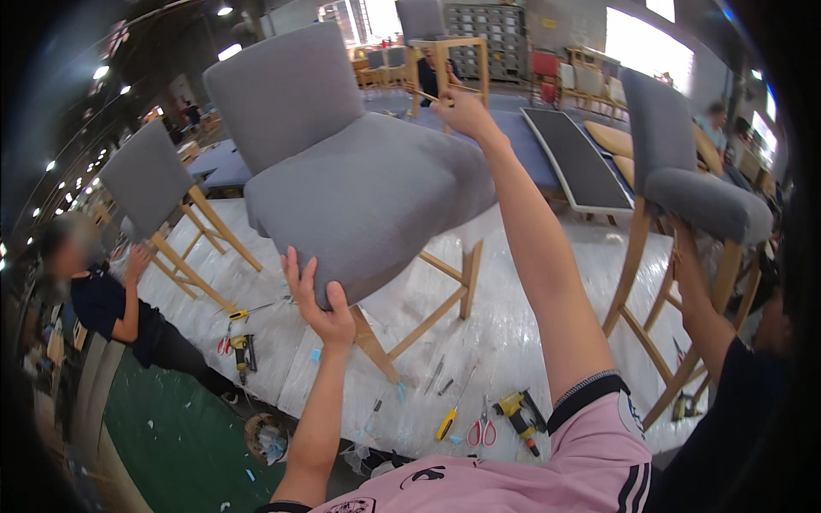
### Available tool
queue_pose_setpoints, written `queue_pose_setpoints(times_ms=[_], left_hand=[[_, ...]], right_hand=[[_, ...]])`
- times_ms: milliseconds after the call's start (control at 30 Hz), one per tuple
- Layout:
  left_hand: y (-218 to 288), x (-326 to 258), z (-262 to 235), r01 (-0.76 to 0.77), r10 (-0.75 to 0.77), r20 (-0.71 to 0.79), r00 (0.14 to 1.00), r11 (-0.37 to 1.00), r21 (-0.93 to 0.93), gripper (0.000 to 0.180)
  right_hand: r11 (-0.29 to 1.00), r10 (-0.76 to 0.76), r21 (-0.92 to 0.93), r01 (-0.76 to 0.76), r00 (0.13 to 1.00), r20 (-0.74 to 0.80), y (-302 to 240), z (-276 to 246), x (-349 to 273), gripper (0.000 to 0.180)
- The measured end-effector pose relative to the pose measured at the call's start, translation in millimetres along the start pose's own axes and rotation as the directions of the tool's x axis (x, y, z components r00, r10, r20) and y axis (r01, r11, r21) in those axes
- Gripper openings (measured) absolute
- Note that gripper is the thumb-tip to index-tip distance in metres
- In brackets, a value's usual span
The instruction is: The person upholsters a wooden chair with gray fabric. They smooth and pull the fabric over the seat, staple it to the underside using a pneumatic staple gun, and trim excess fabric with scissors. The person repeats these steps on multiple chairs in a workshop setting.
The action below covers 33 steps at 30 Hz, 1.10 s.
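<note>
A grey upholstered high chair with light wooden legs stands in front of me on a work table covered in clear plastic film. My left hand rests against the near front corner of its seat, fingers spread and lightly bent along the fabric. My right arm reaches past the right side of the seat. Beyond the seat's edge my right hand is raised and closed. What it holds, if anything, I cannot make out. Below the chair lie a yellow-handled screwdriver, red-handled scissors and a yellow-black staple gun.
A co-worker handles another grey chair at the left. At the right, a second person's arm reaches under a grey chair. Another staple gun lies at the table's left. A framed dark panel lies farther back.
</note>
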<state>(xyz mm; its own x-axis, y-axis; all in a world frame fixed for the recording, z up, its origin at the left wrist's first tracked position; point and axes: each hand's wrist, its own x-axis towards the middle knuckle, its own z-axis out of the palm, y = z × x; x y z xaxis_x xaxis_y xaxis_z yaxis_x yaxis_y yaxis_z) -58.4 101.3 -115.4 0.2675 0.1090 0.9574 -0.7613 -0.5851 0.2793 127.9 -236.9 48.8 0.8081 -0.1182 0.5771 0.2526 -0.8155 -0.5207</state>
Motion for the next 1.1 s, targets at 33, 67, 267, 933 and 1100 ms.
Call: queue_pose_setpoints(times_ms=[33,67,267,933,1100], left_hand=[[2,-3,8,0.013,-0.013,-0.010,1.000,0.999,-0.037,0.045],[3,-7,15,0.023,-0.024,-0.024,0.999,0.997,-0.068,0.047],[-8,-20,-6,0.116,-0.119,-0.041,0.992,0.991,-0.065,0.057],[-99,26,62,0.330,-0.345,0.072,0.936,0.787,-0.522,0.056],[-144,40,58,0.237,-0.247,0.031,0.969,0.876,-0.420,0.059]], right_hand=[[0.990,0.072,-0.132,-0.056,0.990,0.124,16,17,13,0.058],[0.958,0.162,-0.271,-0.096,0.958,0.235,30,28,24,0.062],[0.956,0.275,-0.236,-0.176,0.823,0.498,15,70,32,0.084],[0.954,0.284,-0.175,-0.245,0.925,0.253,85,-69,-74,0.068],[0.865,0.333,0.375,-0.333,0.940,0.068,17,-30,-110,0.064]])
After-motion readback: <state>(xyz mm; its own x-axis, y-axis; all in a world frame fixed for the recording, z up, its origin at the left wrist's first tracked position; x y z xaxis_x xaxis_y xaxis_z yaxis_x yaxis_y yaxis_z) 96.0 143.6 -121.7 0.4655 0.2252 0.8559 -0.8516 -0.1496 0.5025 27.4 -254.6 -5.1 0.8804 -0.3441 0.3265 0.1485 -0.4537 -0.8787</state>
